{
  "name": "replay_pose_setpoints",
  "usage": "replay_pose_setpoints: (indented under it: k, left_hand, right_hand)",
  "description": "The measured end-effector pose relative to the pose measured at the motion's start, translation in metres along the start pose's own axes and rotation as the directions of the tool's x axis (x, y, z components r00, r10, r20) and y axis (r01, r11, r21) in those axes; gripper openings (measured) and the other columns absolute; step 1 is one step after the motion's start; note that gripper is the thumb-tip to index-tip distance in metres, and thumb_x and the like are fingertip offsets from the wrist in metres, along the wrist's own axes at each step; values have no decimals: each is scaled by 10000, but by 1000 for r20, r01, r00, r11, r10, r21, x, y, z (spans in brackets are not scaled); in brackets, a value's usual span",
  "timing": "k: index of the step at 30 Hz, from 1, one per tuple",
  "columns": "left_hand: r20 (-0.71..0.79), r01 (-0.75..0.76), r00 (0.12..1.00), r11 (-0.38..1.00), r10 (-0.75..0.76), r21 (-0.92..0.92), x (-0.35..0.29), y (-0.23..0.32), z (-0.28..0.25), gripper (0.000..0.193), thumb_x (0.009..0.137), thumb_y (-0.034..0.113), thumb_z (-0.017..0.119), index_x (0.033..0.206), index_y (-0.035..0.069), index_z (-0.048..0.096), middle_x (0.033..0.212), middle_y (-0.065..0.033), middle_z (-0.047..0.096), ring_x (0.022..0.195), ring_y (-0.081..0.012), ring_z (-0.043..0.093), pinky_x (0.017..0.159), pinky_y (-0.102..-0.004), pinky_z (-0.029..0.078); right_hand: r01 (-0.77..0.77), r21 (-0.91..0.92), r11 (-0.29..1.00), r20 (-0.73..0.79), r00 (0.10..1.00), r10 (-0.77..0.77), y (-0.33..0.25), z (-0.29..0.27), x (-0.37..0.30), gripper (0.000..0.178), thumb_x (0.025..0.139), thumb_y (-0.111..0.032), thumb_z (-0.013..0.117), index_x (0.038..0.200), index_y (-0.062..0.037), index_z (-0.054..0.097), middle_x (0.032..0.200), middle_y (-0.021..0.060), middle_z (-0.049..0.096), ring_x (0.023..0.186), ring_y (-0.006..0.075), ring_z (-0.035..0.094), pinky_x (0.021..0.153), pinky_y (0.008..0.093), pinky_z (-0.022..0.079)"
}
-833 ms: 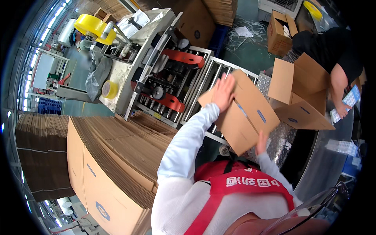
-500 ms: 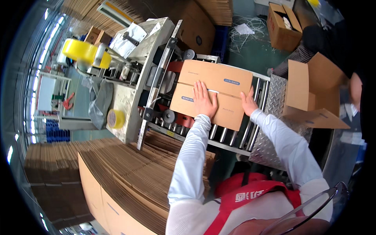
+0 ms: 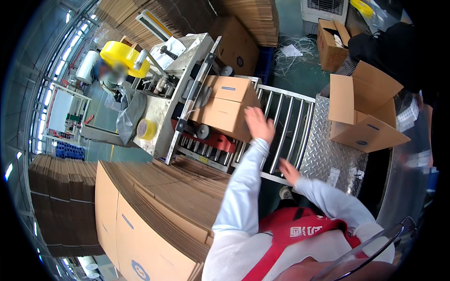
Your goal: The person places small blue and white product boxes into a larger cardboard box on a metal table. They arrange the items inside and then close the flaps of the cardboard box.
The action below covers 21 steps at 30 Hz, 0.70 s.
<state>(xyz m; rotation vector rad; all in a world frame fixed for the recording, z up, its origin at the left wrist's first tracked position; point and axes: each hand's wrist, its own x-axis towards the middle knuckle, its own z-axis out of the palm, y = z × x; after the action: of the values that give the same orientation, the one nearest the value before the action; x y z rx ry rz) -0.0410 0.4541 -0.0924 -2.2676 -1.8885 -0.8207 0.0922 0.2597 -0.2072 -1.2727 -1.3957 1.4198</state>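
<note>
One closed, smooth cardboard carton (image 3: 224, 107), frame centre, on a steel roller conveyor (image 3: 284, 126) | left hand (image 3: 259, 125) spread wide at its right end, contact unclear | right hand (image 3: 290, 172) empty, fingers loosely extended | two round yellow tape rolls (image 3: 149, 129), left | one open-flapped box (image 3: 370, 129), right

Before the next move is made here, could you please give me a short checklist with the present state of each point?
1. Closed box sits on the roller conveyor, beside the red guide: ok.
2. Its top flaps are folded down: ok.
3. Left hand is off the closed box: cannot tell; its fingers overlap the box's end in this view.
4. Right hand holds nothing: ok; it is near the conveyor's near rail.
5. Yellow tape roll is mounted by the machine: ok.
6. Open box on the right has its flaps shut: not ok; they stand open.
</note>
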Motion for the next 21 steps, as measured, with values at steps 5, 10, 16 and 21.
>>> replay_pose_setpoints:
  k: [5,10,16,21]
  left_hand:
    - [900,762,384,478,208,-436,-206,136,53,741,889,433,649,1405,-28,383,1272,-188,567,1176,-229,539,1012,-332,411]
    - [863,687,471,537,184,-490,-312,88,-50,496,917,286,633,1306,-2,527,1212,-148,622,1147,-221,572,997,-344,428]
    - [-24,-134,990,979,140,155,-196,152,-356,397,736,83,691,1126,68,621,1169,-158,582,1221,-406,465,1053,-543,326]
    - [-216,437,893,651,-394,621,-251,89,-484,714,839,374,678,1377,-19,422,1420,-223,432,1353,-415,333,1129,-495,216]
  right_hand:
    - [-469,-433,770,-17,858,513,166,-174,-335,373,840,-258,557,1079,11,655,1065,232,656,1064,340,621,911,393,484]
    - [-754,-236,612,-275,656,703,157,-325,-454,180,866,-161,548,809,-31,660,743,90,631,592,165,572,544,335,457]
    - [-464,-160,871,-598,748,288,110,-506,-326,168,868,-161,553,845,-34,661,742,81,631,580,156,565,527,328,450]
    - [-182,-189,965,-270,954,127,124,-402,-258,162,871,-161,558,875,-36,661,742,73,631,571,149,559,512,322,444]
